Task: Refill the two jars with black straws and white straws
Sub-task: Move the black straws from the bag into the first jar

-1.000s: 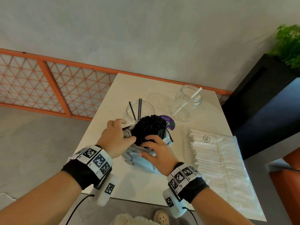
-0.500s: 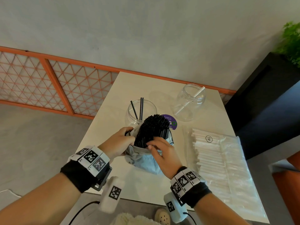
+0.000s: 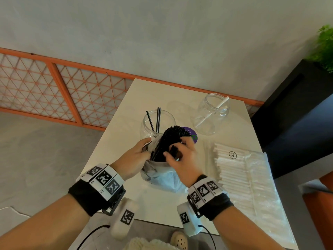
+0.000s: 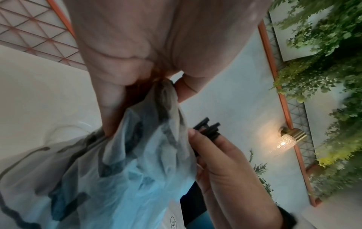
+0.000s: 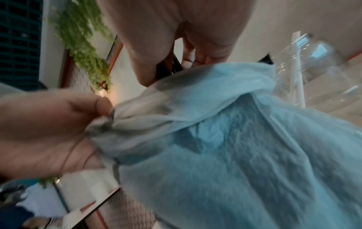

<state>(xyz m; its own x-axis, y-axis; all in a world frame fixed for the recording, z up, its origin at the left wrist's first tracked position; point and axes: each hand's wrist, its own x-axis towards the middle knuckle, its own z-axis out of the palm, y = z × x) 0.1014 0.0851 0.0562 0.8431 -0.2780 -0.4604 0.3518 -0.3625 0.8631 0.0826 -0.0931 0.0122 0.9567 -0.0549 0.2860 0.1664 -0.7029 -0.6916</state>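
Left hand (image 3: pixel 134 157) pinches bag (image 3: pixel 162 177) rim; right hand (image 3: pixel 182 156) grips black straws (image 3: pixel 173 139), pointing up-forward toward jar (image 3: pixel 158 123) just beyond.

A pale desk (image 3: pixel 117 141) fills the middle of the frame. Toward its upper centre stands a clear jar (image 3: pixel 158 123) holding three black straws (image 3: pixel 158 120); upper right stands another jar (image 3: pixel 212 114) with one white straw (image 3: pixel 212 113). A purple sticker (image 3: pixel 191 134) lies between them. A packet of white straws (image 3: pixel 239 177) lies along the right edge.
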